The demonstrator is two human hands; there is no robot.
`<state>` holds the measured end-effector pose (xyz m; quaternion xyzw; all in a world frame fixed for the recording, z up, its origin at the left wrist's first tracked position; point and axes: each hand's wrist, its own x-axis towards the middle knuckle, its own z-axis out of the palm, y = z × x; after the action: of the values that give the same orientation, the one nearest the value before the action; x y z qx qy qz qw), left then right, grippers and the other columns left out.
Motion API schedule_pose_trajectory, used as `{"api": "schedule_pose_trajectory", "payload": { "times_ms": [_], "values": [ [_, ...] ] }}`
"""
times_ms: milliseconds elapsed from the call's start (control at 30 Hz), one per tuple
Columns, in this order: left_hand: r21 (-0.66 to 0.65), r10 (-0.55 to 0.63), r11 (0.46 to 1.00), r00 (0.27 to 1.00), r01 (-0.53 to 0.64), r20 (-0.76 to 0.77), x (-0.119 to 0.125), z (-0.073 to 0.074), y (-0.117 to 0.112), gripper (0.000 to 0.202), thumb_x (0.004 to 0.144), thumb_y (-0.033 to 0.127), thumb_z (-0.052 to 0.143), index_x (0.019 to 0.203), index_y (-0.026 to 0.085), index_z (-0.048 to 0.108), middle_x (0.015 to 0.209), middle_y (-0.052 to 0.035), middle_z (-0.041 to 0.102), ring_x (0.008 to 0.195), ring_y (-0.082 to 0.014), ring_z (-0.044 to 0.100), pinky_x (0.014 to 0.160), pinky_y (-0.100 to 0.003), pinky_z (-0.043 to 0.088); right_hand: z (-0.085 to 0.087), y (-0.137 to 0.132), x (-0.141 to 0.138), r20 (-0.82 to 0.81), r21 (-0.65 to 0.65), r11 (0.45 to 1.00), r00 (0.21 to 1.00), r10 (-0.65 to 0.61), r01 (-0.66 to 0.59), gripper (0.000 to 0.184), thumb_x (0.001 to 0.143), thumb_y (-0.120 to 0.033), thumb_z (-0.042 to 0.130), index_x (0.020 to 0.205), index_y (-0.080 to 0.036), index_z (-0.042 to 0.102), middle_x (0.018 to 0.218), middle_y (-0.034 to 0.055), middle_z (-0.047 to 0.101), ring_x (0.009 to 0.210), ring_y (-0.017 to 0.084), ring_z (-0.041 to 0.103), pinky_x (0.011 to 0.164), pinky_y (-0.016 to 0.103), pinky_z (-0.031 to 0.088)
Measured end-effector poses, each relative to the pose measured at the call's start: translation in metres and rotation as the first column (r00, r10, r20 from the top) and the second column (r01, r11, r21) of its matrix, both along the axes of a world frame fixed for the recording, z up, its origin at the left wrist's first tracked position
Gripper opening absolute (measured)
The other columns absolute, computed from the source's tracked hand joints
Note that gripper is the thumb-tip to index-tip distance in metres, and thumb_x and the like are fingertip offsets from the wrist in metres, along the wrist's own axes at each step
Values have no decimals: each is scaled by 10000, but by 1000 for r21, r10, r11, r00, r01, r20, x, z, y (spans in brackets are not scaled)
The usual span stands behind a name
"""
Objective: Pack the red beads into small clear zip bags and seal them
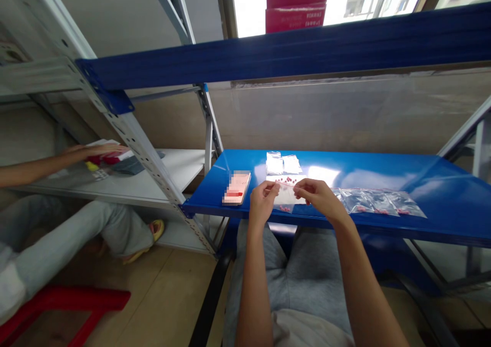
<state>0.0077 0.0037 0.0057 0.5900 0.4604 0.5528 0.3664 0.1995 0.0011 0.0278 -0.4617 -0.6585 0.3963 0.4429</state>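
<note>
My left hand (265,197) and my right hand (312,193) pinch the top edge of a clear zip bag (284,202) between them. Small red pieces lie at the bottom of this bag, which hangs by the front edge of the blue shelf. Behind it is a white sheet (303,199) with several loose red beads (289,179) on it. Two stacks of flat clear bags (274,164) lie farther back. To the right of my right hand, a row of overlapping zip bags (378,202) rests flat, red pieces gathered at their lower ends.
A phone-like flat object (237,188), partly pixelated, lies left on the blue shelf (387,170). A blue beam (284,55) crosses overhead, and a metal upright (141,152) stands left. Beyond it, another person's hand (102,150) reaches over a white shelf. Below is a red stool (76,298).
</note>
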Motion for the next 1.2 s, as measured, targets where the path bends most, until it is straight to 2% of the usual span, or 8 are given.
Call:
{"api": "schedule_pose_trajectory", "payload": {
  "times_ms": [133,267,433,533,667,867,1033,1200],
  "values": [
    [7,-10,1000,999,10,34,-1,3,-2,251,873,426,653,867,180,704,792,-21,714,779,-175,689,728,-273,524,1,1,1,-12,-4,1000,1000,6,-6,396,791,-561,701,755,-168,671,687,48,672,611,151,569,527,262,425],
    [19,-7,1000,997,5,73,1,7,-4,217,870,394,644,838,186,695,762,-6,688,766,-165,672,710,-259,507,4,0,0,-20,-13,1000,1000,7,-7,404,795,-570,704,784,-166,691,697,50,682,617,154,567,534,268,419],
    [18,46,999,993,-48,107,3,10,-5,200,855,377,651,843,184,703,762,-9,692,769,-165,668,702,-259,501,7,-2,-5,-32,72,997,999,-31,34,371,825,-544,688,789,-174,681,698,42,675,656,166,592,623,292,467],
    [-18,0,1000,992,2,128,1,11,-6,249,846,425,672,878,181,710,749,-11,689,746,-164,667,675,-256,497,8,-3,-6,-26,115,992,999,-41,43,357,836,-530,678,761,-181,664,700,44,672,694,182,617,696,317,497],
    [-56,-70,995,990,77,122,-2,13,-8,281,815,454,717,845,175,732,747,-21,701,741,-161,657,697,-260,506,12,-6,-6,-29,85,996,1000,0,2,350,843,-520,671,759,-180,648,721,41,663,682,166,594,662,299,481],
    [14,-49,999,985,48,165,3,15,-8,237,814,404,709,824,169,737,735,-15,692,715,-151,632,682,-253,493,11,-7,-9,-84,48,998,995,45,-41,388,840,-549,695,938,-174,704,843,53,694,740,164,583,607,263,426],
    [67,-62,996,984,52,165,7,11,-5,208,833,377,705,801,171,721,740,-6,687,705,-139,620,673,-239,477,6,-3,-13,-95,95,995,995,32,-23,356,853,-529,690,808,-176,695,741,31,647,701,162,553,619,277,421],
    [43,-124,992,984,119,130,8,7,-4,247,852,410,708,911,173,748,838,-26,724,751,-151,641,689,-242,488,7,-3,-11,-99,174,983,992,74,-56,300,877,-468,680,774,-187,678,755,29,643,743,170,555,690,296,446]
  ]
}}
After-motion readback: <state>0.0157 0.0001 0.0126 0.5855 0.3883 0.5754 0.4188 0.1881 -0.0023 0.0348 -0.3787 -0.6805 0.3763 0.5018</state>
